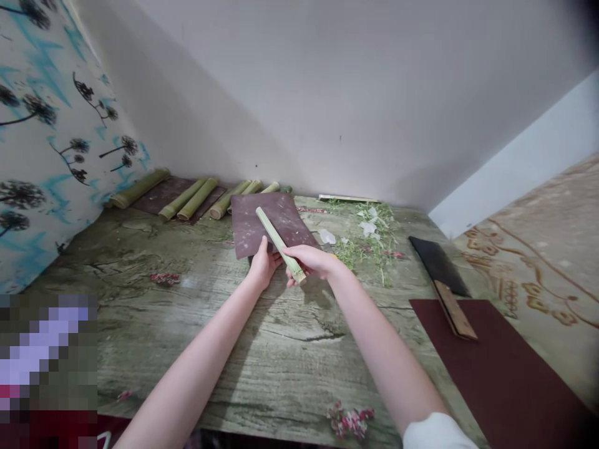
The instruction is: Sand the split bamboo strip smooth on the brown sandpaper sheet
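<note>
My left hand grips the near edge of a dark brown sheet of sandpaper, thumb on top and fingers beneath it. The sheet is dusted with pale powder and tilts up over the table. My right hand is closed round the lower part of a pale green bamboo stick. The stick slants up and left, its upper part in front of the sandpaper; I cannot tell whether the two touch.
Several green bamboo pieces lie at the back left, some on another brown sheet. Green shavings and leafy stems are scattered right of centre. A cleaver with a wooden handle rests partly on a brown sheet at the right.
</note>
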A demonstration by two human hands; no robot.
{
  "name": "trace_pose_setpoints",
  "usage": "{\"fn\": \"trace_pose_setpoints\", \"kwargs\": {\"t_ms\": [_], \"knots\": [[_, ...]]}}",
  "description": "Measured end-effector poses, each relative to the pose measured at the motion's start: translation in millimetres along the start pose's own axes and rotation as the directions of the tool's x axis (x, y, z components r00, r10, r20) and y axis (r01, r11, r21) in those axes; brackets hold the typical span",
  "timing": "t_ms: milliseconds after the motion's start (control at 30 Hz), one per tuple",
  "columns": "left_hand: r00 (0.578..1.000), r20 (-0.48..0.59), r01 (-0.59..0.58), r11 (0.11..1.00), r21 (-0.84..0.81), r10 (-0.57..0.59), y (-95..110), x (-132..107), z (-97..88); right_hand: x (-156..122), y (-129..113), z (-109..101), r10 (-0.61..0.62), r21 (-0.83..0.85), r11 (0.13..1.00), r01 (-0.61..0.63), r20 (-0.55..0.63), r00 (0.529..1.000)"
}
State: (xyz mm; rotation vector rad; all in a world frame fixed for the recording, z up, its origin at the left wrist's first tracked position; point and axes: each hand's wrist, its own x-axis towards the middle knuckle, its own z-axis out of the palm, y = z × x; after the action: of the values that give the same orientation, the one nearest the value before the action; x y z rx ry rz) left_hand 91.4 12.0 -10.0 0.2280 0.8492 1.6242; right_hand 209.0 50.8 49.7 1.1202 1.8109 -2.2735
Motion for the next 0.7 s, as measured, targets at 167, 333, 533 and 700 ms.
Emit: {"fn": "trace_pose_setpoints", "kwargs": {"t_ms": [167, 333, 533, 700], "knots": [[1.0, -0.026, -0.006, 1.0, 0.029, 0.007, -2.2, 1.3, -0.9, 8.0, 3.0, 4.4, -0.068, 0.04, 0.997, 0.072, -0.092, 0.993], [0.998, -0.043, -0.04, 0.999, -0.01, 0.039, -2.9, 3.8, -3.5, 3.0, 1.3, 6.5, -0.041, -0.051, 0.998, 0.037, -0.087, 0.995], [0.999, -0.045, -0.031, 0.997, -0.068, 0.028, -0.6, 6.5, -3.9, -7.9, -3.3, -0.9, 0.02, -0.118, 0.993, -0.025, -0.04, 0.999], [0.997, -0.07, -0.015, 1.0, -0.024, 0.014, -3.4, 6.3, -2.8, 16.0, 7.7, 10.4, -0.134, -0.101, 0.988, 0.114, -0.214, 0.968]]}}
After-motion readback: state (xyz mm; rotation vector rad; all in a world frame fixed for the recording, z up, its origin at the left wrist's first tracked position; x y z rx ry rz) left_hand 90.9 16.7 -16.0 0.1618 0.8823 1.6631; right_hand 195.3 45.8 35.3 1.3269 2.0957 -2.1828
